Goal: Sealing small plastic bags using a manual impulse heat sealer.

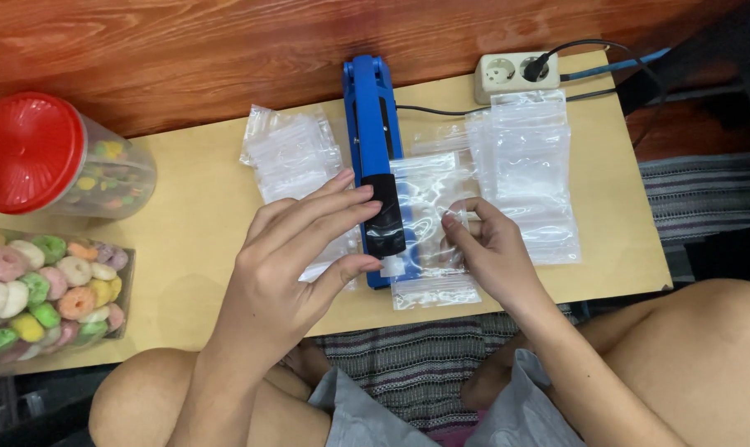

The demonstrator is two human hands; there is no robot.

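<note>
Left hand (296, 248) grip: fingers spread flat on blue bar-shaped heat sealer (373, 124), centre frame | right hand (487, 248) grip: pinching clear plastic zip bag (429, 219) under bar | bag empty, seal unconfirmed.

Sealer (372, 116) under my fingers (354, 203): bright blue, black handle end. Bags (528, 157): clear, glossy. Bench (193, 207): pale yellow-tan; wall behind was reddish-brown wood grain. Jar (102, 178): clear with red lid (27, 151). Cereal rings (40, 294): pastel pink, green, yellow, orange, purple. Socket strip (516, 73): cream; plug black, one cable blue. Rug (416, 364): grey, dark stripes.
</note>
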